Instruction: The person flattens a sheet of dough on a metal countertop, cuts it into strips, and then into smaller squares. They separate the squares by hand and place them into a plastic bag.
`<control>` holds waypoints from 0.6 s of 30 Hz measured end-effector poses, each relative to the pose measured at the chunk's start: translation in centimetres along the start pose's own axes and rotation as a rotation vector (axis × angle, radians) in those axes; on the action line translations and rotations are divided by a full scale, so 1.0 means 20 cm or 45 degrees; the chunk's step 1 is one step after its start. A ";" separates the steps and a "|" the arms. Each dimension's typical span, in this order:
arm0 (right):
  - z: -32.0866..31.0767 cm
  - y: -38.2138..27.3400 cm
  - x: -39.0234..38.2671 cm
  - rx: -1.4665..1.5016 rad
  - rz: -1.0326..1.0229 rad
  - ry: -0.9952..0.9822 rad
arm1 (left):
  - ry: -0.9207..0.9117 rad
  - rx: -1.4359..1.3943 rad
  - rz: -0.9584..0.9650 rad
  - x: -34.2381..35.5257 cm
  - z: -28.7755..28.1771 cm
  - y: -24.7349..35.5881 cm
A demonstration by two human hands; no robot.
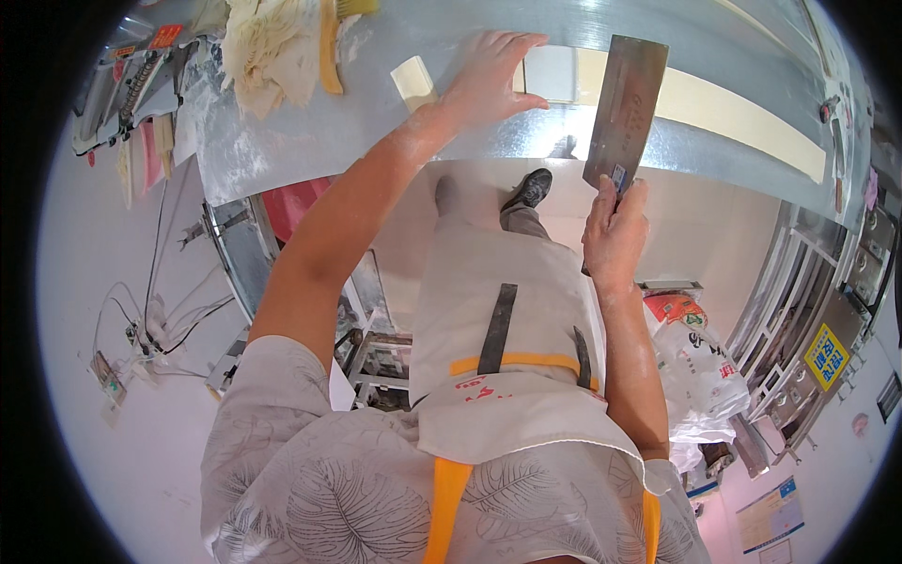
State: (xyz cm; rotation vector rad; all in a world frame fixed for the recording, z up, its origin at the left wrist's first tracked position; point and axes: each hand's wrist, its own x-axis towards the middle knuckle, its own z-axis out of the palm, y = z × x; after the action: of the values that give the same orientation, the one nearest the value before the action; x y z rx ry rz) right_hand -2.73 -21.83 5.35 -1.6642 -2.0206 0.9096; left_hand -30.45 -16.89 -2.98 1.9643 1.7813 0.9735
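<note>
A steel counter [733,47] fills the top of the view, its near edge bowing above a worker in a pale apron [498,320] with orange straps. A white plastic bag [695,371] sits below the counter's right half. A long, pale dough-like strip [728,110] lies along the near edge, reaching close to the right end of the counter. A cream cloth [268,47] is bunched toward the counter's left end. Over the strip stands a broad-bladed cleaver [627,108], blade pointing toward the far edge; whether it touches the strip cannot be told. The worker's left hand [498,75] reaches over the near edge at the strip's left end, 4 fingers close together and the thumb spread apart from them. The right hand [615,230], at the near edge, has its fingers clamped around the cleaver's handle. A brush [331,47] with a wooden handle lies against the cloth's right side. A pale blue-white rectangle [551,74] sits in line with the strip, beside the left hand. Smallest, 1 cream block [413,83] rests left of that hand, near the wrist.
</note>
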 end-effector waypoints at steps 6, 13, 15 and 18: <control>0.01 -0.01 0.01 -0.037 0.006 -0.025 | 0.048 -0.031 0.040 -0.02 0.03 -0.02; -0.03 -0.12 0.06 -0.066 0.049 -0.123 | 0.031 -0.090 0.004 -0.02 0.01 -0.02; -0.02 -0.13 0.09 -0.096 0.040 -0.141 | 0.019 -0.120 -0.016 -0.01 0.01 -0.02; -0.02 -0.14 0.11 -0.142 0.063 -0.174 | 0.001 -0.104 -0.041 -0.02 0.01 -0.02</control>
State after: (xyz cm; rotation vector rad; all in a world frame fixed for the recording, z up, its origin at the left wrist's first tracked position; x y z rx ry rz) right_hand -5.08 -19.96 7.27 -1.7614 -2.1648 0.9679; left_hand -30.53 -17.19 -3.49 1.8802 1.7400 1.0202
